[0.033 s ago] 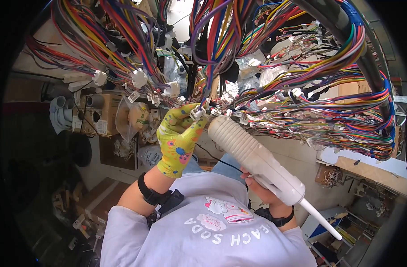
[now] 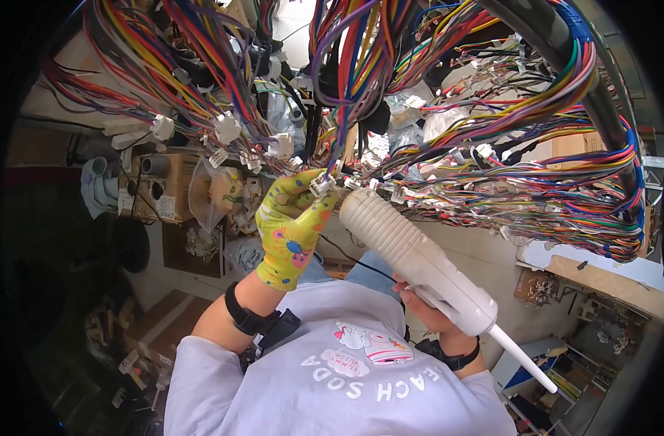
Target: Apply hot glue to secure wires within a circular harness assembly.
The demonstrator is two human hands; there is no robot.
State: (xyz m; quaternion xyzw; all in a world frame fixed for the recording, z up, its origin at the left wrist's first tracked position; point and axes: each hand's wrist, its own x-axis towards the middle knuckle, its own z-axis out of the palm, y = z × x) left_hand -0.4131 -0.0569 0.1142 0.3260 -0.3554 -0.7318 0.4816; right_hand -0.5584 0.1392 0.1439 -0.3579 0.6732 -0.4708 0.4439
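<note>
The right hand [image 2: 423, 311] is wrapped around the handle of a white hot-glue gun [image 2: 419, 254], a white glue stick [image 2: 524, 360] jutting from its rear. The left hand [image 2: 297, 229], in a patterned yellow-green glove, has its fingertips clamped on a white wire connector [image 2: 322, 184], just left of the gun's ribbed front. Farther off, multicoloured wire bundles [image 2: 524, 131] loop over a dark bar [image 2: 609, 120] at right; more wires [image 2: 354, 54] hang at the far middle.
</note>
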